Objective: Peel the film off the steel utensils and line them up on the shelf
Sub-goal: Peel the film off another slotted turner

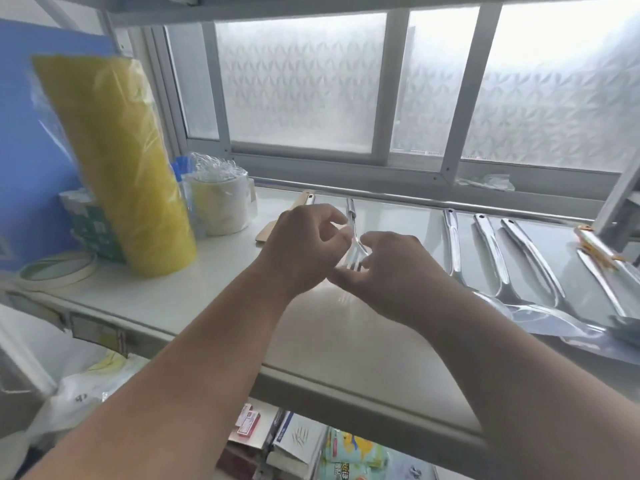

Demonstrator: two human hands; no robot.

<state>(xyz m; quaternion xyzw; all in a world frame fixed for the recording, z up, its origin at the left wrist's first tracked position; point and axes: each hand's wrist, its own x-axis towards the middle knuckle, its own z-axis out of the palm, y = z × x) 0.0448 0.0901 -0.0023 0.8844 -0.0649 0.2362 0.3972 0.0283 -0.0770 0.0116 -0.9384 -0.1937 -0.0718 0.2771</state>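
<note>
1. At the shelf's (194, 299) left end stand a blue board (31, 133), a tall yellow roll (117, 168) wrapped in clear plastic, a flat ring of masking tape (55, 271) near the front edge, and a wider tape roll (221, 206) toward the back edge.
2. A wooden spatula (273, 223) lies just left of the middle, partly hidden behind the left hand.
3. The left hand (304, 247) is raised over the middle of the shelf, thumb and fingers pinched together at the neck of a steel fork (354, 233).
4. The fork is held above the shelf, handle pointing to the back edge, tines toward the person.
5. The right hand (391, 268) is closed on the tine end, its fingers curled around it; whether film is between them is too blurred to tell.
6. Toward the right end, three steel utensils (491, 251) lie side by side, handles toward the back edge.
7. A sheet of clear film (554, 323) lies at the front edge under their heads.
8. At the far right end lie more utensils (602, 268), one with orange marks.
</note>
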